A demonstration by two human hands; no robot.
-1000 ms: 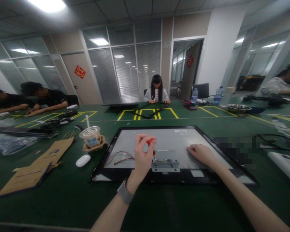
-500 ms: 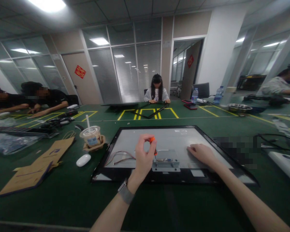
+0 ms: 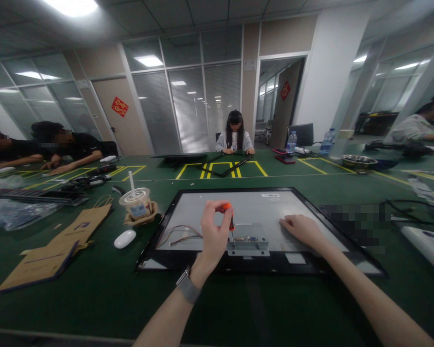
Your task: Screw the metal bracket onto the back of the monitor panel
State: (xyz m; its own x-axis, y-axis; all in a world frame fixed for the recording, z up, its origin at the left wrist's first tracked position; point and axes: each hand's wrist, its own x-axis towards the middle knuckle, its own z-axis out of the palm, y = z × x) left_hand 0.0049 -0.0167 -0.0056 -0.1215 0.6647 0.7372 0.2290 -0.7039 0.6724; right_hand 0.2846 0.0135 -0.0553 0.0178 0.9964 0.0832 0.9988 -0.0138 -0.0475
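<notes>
In my left hand (image 3: pixel 216 229) is a small screwdriver (image 3: pixel 232 223) with an orange and black handle, pinched upright near its top. Its shaft points down at the left end of a metal bracket (image 3: pixel 251 246) with connector ports. The bracket sits at the near edge of a display panel (image 3: pixel 191 207), which lies back side up with a black frame. My right hand (image 3: pixel 302 230) rests on the right part of the panel's grey back, fingers loosely stretched and holding nothing. Thin wires (image 3: pixel 177 231) lie across the panel's left side.
Left of the panel are a drink cup (image 3: pixel 136 205) in a cardboard holder, a white mouse-like case (image 3: pixel 125 239) and a brown paper bag (image 3: pixel 58 246). A white device (image 3: pixel 427 246) and black cables lie at the right. Another person (image 3: pixel 234 135) sits opposite with a black frame.
Almost everything stays in place. My left fingers have shifted slightly around the screwdriver handle; the right hand has not moved.
</notes>
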